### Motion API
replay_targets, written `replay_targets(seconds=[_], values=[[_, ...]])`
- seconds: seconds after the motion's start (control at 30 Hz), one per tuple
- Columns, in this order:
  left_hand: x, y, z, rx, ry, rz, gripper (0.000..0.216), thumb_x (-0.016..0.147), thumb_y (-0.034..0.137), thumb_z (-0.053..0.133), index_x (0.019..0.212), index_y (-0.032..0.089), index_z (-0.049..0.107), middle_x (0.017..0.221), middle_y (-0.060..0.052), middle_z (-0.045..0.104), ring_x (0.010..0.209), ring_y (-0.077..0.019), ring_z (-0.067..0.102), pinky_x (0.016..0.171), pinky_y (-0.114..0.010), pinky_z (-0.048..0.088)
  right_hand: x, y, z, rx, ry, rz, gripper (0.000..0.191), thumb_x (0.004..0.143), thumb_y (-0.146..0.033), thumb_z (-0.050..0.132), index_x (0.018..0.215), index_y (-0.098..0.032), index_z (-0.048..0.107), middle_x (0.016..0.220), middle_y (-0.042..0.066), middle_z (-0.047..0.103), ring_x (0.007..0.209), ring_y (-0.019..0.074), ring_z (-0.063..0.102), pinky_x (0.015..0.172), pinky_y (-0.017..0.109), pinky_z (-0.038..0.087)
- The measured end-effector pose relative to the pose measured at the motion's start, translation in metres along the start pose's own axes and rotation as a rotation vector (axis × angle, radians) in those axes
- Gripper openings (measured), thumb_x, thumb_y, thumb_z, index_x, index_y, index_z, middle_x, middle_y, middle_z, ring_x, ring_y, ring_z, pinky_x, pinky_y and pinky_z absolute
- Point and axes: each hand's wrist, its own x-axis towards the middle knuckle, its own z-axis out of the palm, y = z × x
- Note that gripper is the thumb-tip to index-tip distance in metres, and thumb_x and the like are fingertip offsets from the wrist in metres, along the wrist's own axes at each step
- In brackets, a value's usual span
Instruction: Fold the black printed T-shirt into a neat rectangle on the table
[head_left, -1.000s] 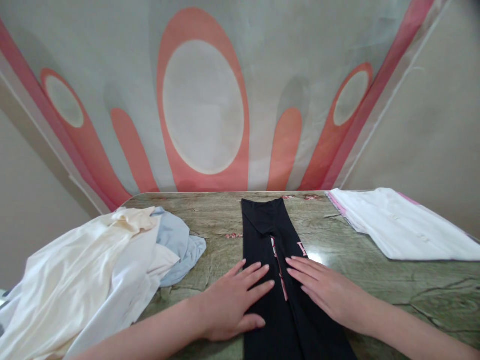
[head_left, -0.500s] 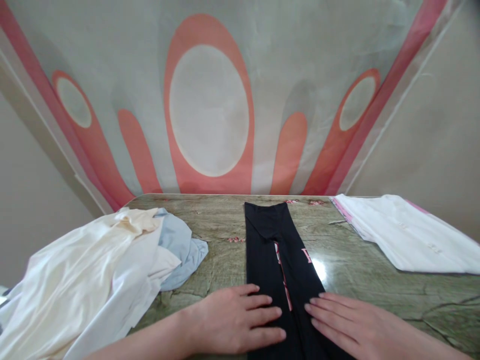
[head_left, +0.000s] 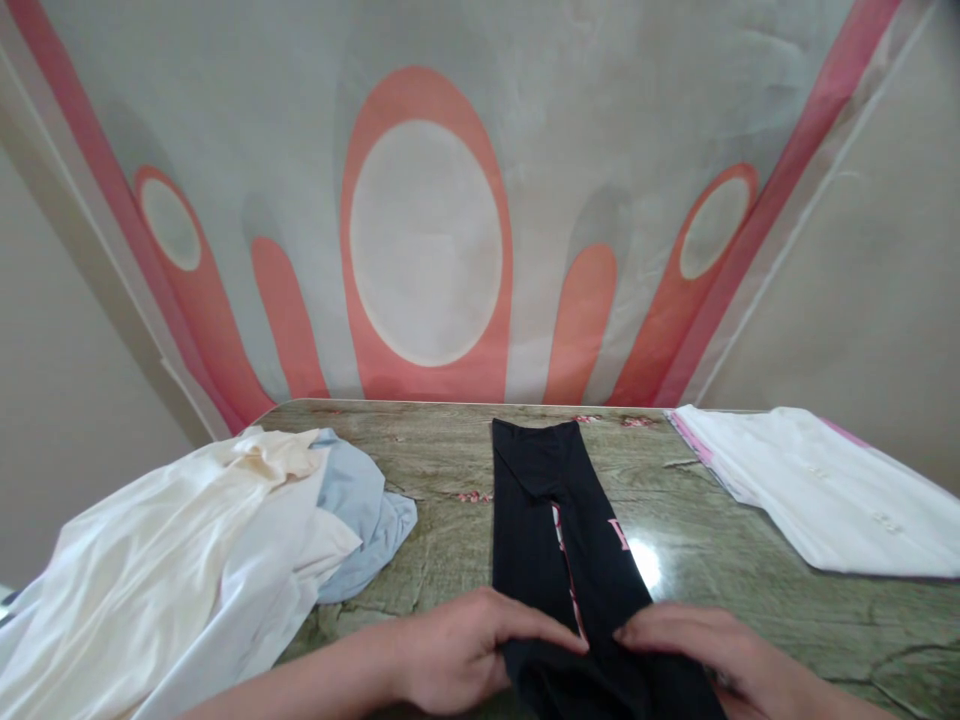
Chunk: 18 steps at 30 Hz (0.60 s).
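Black leggings (head_left: 536, 530) lie lengthwise on the wood-patterned table (head_left: 435, 450), waistband toward the far edge, with a small pink letter on the right leg. A slit of pinkish pattern shows between the two legs. My left hand (head_left: 465, 645) grips the left leg near the bottom of the view, thumb on top and the other fingers tucked under the cloth. On the right leg, my right hand (head_left: 701, 645) pinches the fabric in the same way. Between the hands the lower part of the leggings is bunched and lifted; its ends are out of view.
A loose heap of cream and white clothes (head_left: 172, 560) lies at the left, with a light blue garment (head_left: 367, 530) at its side. Folded white clothes (head_left: 847, 490) with pink edges rest at the right. Behind the table stands a patterned backdrop (head_left: 427, 240).
Both hands were lying flat on the legs with fingers stretched out. Now they have closed on the cloth, and the lower legs are gathered up. The view has tilted up slightly.
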Motion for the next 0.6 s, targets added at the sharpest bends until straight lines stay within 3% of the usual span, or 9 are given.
replay_targets(seconds=[0.07,0.2,0.33,0.47,0.6], values=[[0.005,-0.005,-0.01,-0.149,0.098,-0.018,0.037,0.092,0.033,0.033,0.117,0.017,0.054,0.117,-0.005,0.057,0.107,-0.0202,0.052,0.093,-0.031,0.039,0.007,0.009,-0.007,0.135,0.09,0.159,0.027,0.082,-0.032,0.05,0.107,-0.031,0.063,0.104,0.004,0.066,0.094,0.0215,0.062,0.08,0.032,0.052],[0.024,-0.021,-0.036,-0.375,0.358,-0.131,0.041,0.084,0.049,0.047,0.095,0.013,0.063,0.098,-0.004,0.065,0.098,-0.0228,0.055,0.087,-0.033,0.043,0.038,0.032,-0.026,0.459,0.365,0.31,0.036,0.072,-0.04,0.063,0.102,-0.021,0.065,0.095,0.007,0.069,0.09,0.0245,0.062,0.081,0.036,0.051],[0.057,-0.043,-0.076,-0.704,0.558,-0.214,0.038,0.08,0.043,0.056,0.098,0.01,0.061,0.093,-0.01,0.067,0.093,-0.0216,0.06,0.083,-0.033,0.047,0.091,0.055,-0.05,0.759,0.484,0.308,0.032,0.072,-0.031,0.061,0.101,-0.017,0.064,0.091,0.007,0.07,0.088,0.0237,0.064,0.082,0.038,0.05],[0.089,-0.079,-0.112,-0.878,0.689,-0.293,0.026,0.079,0.032,0.06,0.092,0.009,0.063,0.089,-0.011,0.068,0.085,-0.0205,0.064,0.078,-0.031,0.05,0.139,0.078,-0.061,0.779,0.545,0.367,0.026,0.073,-0.024,0.057,0.098,-0.019,0.063,0.09,0.006,0.07,0.084,0.0211,0.065,0.081,0.034,0.051],[0.105,-0.118,-0.123,-1.056,0.842,-0.357,0.013,0.083,0.018,0.053,0.083,0.008,0.062,0.075,-0.01,0.068,0.074,-0.0189,0.066,0.072,-0.029,0.053,0.16,0.101,-0.056,0.714,0.483,0.422,0.025,0.074,-0.026,0.059,0.096,-0.018,0.063,0.09,0.006,0.071,0.085,0.0212,0.065,0.082,0.036,0.051]])
